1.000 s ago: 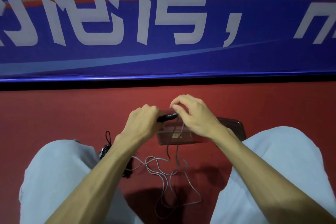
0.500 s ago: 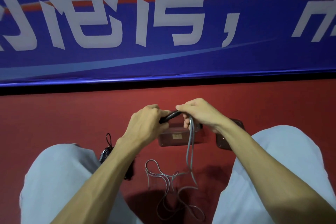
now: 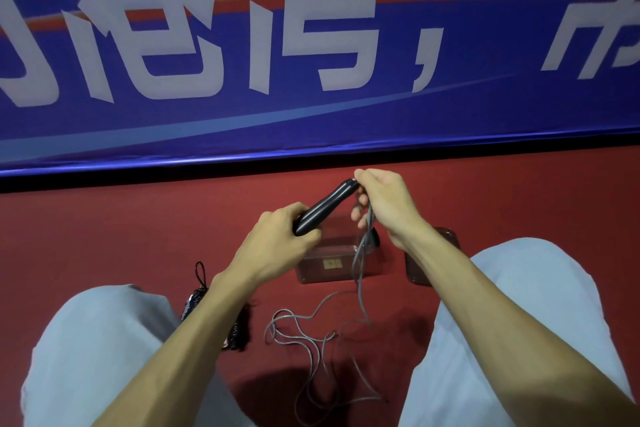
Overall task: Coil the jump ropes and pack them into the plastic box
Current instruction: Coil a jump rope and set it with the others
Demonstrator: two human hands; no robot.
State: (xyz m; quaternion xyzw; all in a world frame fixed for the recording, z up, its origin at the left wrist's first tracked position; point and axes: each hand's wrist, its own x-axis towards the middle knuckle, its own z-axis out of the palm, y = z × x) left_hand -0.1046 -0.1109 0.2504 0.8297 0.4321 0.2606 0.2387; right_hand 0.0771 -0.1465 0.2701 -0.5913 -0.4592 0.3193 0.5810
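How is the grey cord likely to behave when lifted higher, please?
Probably floppy: the grey cord hangs limp from the right hand. Likely to tangle, since its loops cross on the red floor.

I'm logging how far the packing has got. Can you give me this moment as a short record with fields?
left grip: holds the lower end of the black handle
right grip: pinches the grey rope at the handle's upper end
rope state: hangs from the right grip, with loose loops on the red floor; not yet coiled
plastic box: clear, on the floor below the hands
other: dark bundle by the left forearm, partly hidden
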